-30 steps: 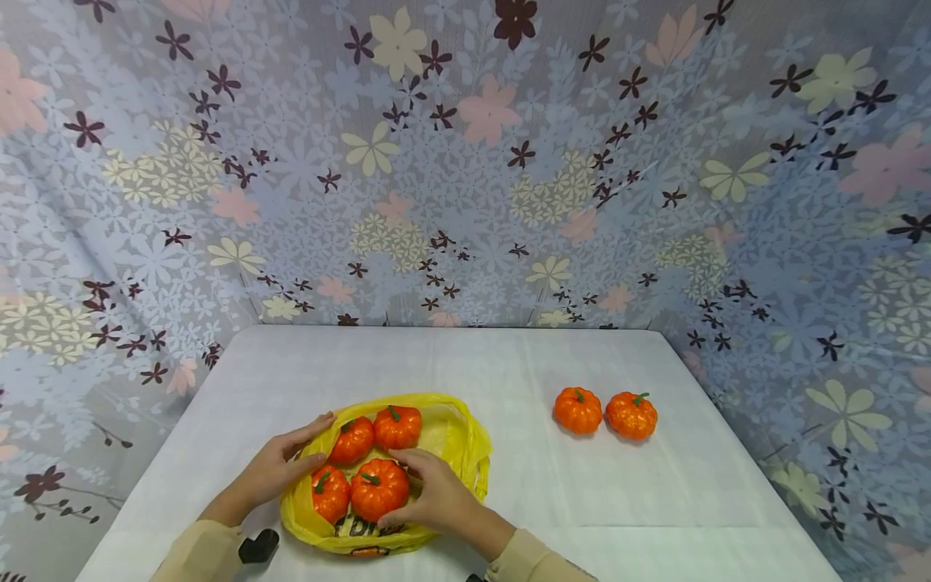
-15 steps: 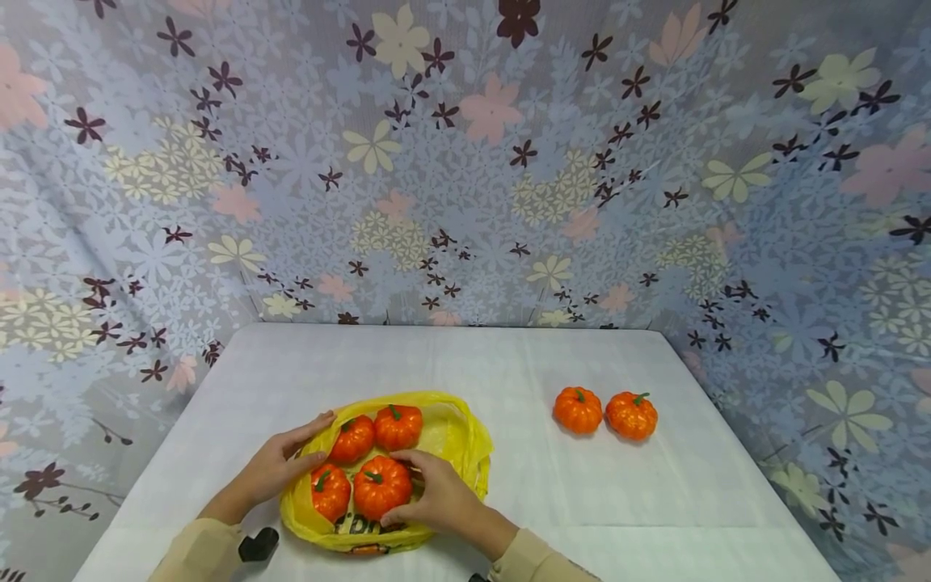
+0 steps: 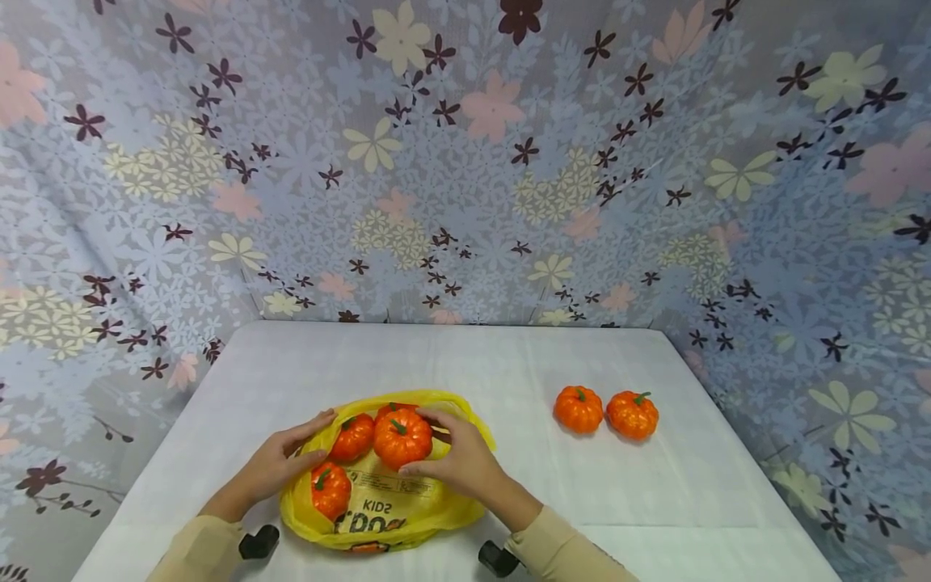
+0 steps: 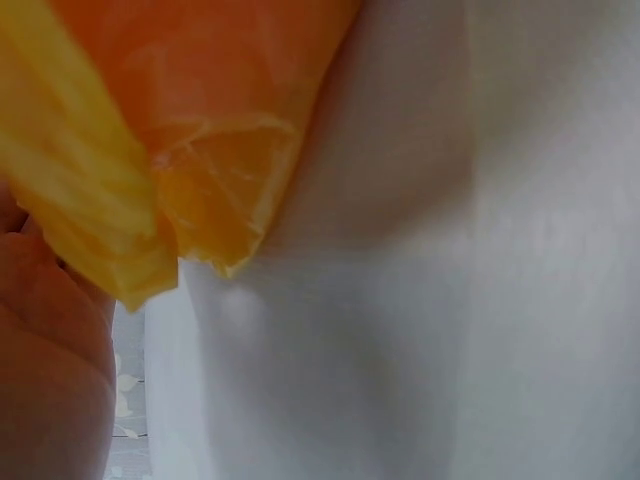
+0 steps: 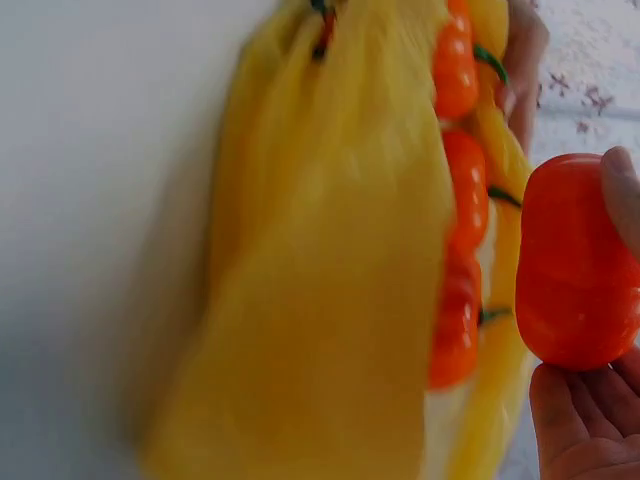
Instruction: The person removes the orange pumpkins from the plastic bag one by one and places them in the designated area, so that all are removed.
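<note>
While the right hand (image 3: 465, 461) grips a pumpkin (image 3: 402, 439) above the yellow bag (image 3: 440, 517), left on the worktop (image 3: 655, 501), the left hand (image 3: 272, 469) touches the left rim, thumb and fingers apart. Steadying that rim and moving the pumpkin level should avoid knocking the three others inside (image 3: 330, 493).

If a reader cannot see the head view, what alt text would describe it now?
A right hand holds an orange ribbed pumpkin with a green stem above an open yellow plastic bag containing three similar pumpkins. The left hand touches the bag's left side; two more orange pumpkins sit farther right on a white cloth-covered table.
</note>
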A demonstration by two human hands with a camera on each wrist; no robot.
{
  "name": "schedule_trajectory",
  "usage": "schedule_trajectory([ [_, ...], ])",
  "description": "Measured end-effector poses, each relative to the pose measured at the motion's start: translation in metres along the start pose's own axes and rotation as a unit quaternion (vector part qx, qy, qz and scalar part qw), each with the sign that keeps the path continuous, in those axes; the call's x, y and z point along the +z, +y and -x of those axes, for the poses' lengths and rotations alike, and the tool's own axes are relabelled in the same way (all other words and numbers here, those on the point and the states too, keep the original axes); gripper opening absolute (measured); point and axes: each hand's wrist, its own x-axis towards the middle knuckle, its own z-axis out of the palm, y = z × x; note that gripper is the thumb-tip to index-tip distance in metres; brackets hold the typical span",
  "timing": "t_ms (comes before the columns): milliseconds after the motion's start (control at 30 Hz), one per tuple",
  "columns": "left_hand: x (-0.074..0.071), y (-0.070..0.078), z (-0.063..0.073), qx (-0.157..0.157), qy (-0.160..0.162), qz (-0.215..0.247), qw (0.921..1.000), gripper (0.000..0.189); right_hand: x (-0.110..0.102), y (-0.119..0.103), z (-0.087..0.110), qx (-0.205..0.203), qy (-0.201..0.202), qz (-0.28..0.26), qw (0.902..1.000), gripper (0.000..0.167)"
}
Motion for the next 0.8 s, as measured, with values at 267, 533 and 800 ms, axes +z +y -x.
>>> schedule_trajectory([
  [267, -0.001, 0.001, 0.002, -0.014, -0.003, -0.003, 0.9999, 0.058, -0.043, 0.004, -0.001, -0.009, 0.072, 0.039, 0.9966, 0.077],
  [533, -0.007, -0.001, 0.001, -0.01, 0.004, -0.007, 0.9999, 0.058, -0.078, 0.015, -0.006, 0.023, 0.134, 0.054, 0.9893, 0.081],
  [800, -0.001, -0.002, -0.002, -0.017, -0.001, 0.007, 0.9998, 0.058, -0.11, 0.038, 0.002, 0.089, 0.191, 0.068, 0.9751, 0.084],
])
